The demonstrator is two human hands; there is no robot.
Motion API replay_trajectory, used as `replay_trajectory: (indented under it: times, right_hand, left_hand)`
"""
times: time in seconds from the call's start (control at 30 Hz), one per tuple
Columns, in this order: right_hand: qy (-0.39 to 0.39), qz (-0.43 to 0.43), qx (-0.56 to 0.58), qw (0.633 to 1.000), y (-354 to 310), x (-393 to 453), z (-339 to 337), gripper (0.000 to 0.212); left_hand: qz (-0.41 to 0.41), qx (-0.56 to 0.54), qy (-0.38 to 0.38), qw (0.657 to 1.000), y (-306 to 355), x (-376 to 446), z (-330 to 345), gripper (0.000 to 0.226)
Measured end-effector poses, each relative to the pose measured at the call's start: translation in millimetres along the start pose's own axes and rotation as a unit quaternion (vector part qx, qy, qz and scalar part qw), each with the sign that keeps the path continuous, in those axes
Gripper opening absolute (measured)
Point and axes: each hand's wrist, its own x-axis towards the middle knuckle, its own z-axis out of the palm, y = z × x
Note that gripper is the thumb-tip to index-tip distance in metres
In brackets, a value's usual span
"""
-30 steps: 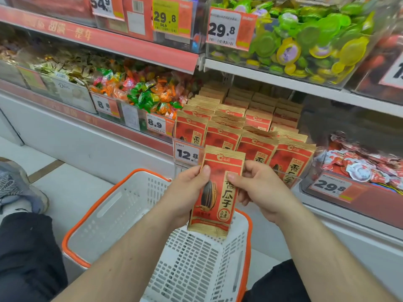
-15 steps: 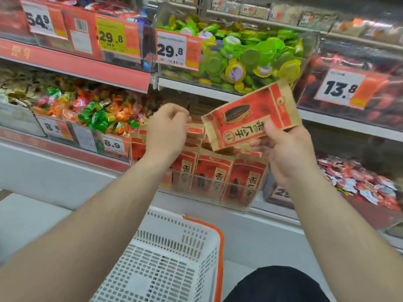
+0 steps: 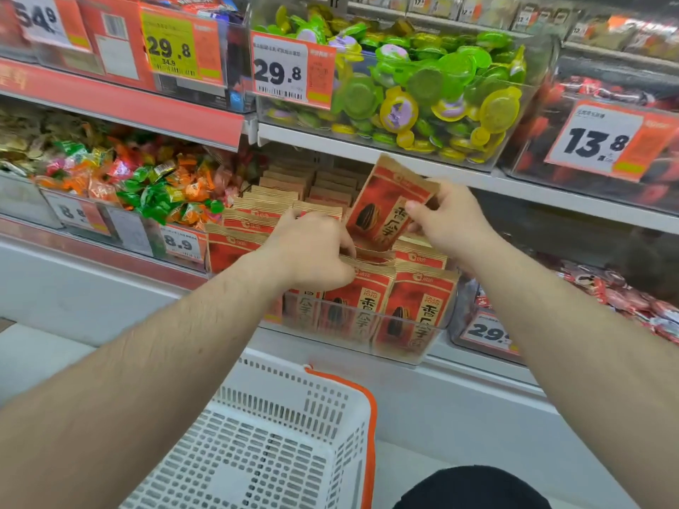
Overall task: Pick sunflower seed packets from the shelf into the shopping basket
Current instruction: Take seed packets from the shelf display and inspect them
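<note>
Head view, frame centre: right hand pinches a red paper sunflower-seed packet; left hand grips shelved packets. Tugging could spill neighbours beside the white plastic basket.

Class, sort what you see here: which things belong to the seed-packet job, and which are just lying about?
Job:
held packet
right hand
left hand
shelf packets
basket

Lying about:
green jelly cups
wrapped sweets
13.8 tag

Left hand fingertips hidden among shelf packets; grip unclear. Basket cut off by bottom edge. Far-left price tag cropped.
</note>
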Motion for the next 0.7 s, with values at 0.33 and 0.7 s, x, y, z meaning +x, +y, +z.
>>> replay_trajectory:
  times: [0.33, 0.7]
  right_hand:
    - [-0.07, -0.005, -0.19, 0.979, -7, 26, 33, 0.011]
    - [-0.179, 0.054, -0.309, 0.932, -15, 26, 35, 0.013]
  left_hand:
    - [0.021, 0.054, -0.006, 0.998, -3, 7, 3, 0.034]
    - [0.008, -0.003, -0.019, 1.0, -1, 10, 0, 0.044]
